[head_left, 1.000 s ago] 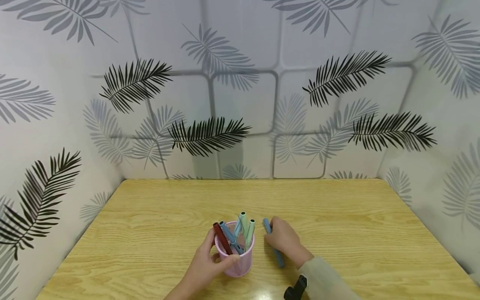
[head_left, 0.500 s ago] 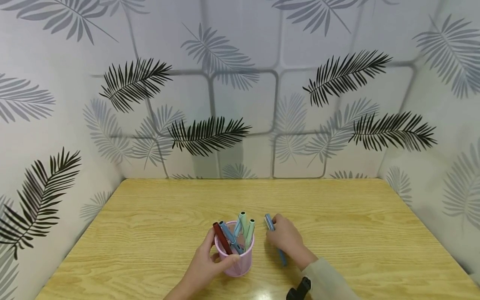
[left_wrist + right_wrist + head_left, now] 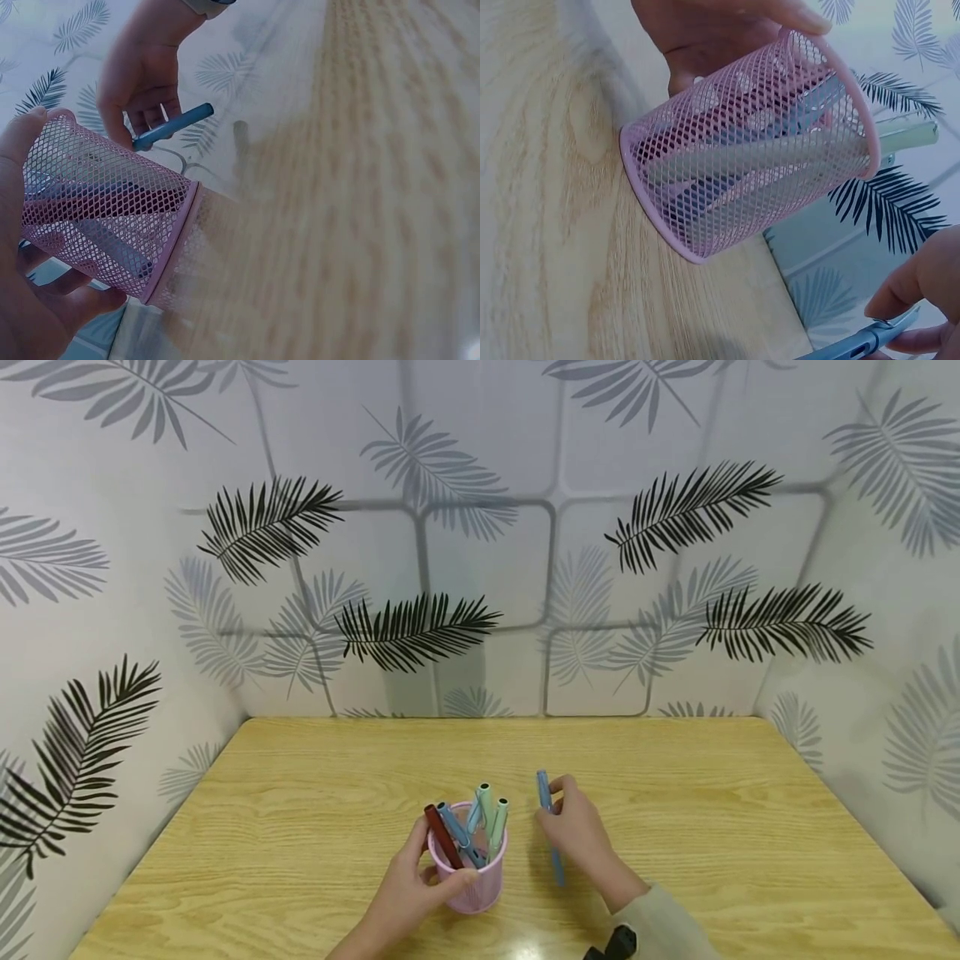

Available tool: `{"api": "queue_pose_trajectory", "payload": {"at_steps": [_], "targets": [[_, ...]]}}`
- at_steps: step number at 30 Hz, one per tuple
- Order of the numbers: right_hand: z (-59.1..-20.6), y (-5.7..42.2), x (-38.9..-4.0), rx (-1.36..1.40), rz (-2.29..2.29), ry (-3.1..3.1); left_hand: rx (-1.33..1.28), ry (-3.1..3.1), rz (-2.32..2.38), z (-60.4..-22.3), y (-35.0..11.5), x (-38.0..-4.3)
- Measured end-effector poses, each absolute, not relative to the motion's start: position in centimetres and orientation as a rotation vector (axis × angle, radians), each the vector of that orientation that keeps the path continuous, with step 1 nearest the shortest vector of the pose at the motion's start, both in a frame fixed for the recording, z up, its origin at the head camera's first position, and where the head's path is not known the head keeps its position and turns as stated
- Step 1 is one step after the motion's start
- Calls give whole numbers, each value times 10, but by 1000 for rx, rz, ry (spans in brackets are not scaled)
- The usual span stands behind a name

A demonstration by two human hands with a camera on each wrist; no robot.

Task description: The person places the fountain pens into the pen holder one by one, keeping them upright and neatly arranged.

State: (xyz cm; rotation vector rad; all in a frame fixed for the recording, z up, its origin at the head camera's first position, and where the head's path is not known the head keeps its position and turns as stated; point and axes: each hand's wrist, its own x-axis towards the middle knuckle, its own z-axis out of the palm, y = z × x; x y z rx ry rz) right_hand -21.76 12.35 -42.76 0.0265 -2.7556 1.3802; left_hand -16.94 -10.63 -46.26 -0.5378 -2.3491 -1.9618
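My left hand (image 3: pixel 408 893) grips a pink mesh pen holder (image 3: pixel 480 893) from its left side, thumb on the front. Several pens stand in it: a dark red pen (image 3: pixel 444 835), a blue pen (image 3: pixel 459 828), a light blue one (image 3: pixel 475 814) and green ones such as this green pen (image 3: pixel 498 827). To the right of the holder, my right hand (image 3: pixel 581 831) pinches another blue pen (image 3: pixel 545 789) between thumb and fingers. The left wrist view has this pen (image 3: pixel 174 126) raised off the table; the right wrist view shows its clip by the fingertips.
The light wood-grain table (image 3: pixel 315 793) reaches back to a wall (image 3: pixel 487 568) patterned with grey and black leaves. Similar leaf-patterned panels close off both sides. A black watch-like device (image 3: pixel 618 943) sits by the right sleeve (image 3: pixel 667 931).
My right hand has lifted the blue pen off the table, moving slightly right and away from me, and the pen now points more straight ahead. The left hand and pen holder stay put.
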Motion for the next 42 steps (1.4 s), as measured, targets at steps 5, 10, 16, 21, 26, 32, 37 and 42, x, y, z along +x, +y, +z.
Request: {"api": "queue_pose_trajectory", "payload": {"at_steps": [5, 10, 16, 21, 26, 32, 37, 42], "targets": [[-421, 122, -210, 36, 1498, -2640, -532, -2356, -1947, -463, -106, -170], [-416, 122, -204, 26, 1616, -2546, -559, -2350, -1939, -464, -107, -170], [-409, 120, -197, 81, 1746, -2400, -548, -2354, -1948, -464, -108, -170], [-398, 116, -185, 148, 1846, -2298, -563, -2355, -1930, -465, -109, -170], [-382, 111, -171, 255, 1929, -2161, -562, -2357, -1932, -465, -109, -170], [-376, 103, -164, 450, 1895, -1983, -568, -2345, -1941, -463, -108, -170], [-379, 96, -161, 586, 1836, -1875, -539, -2355, -1949, -464, -108, -170], [-374, 86, -152, 603, 1789, -1950, -539, -2356, -1953, -459, -107, -168]]}}
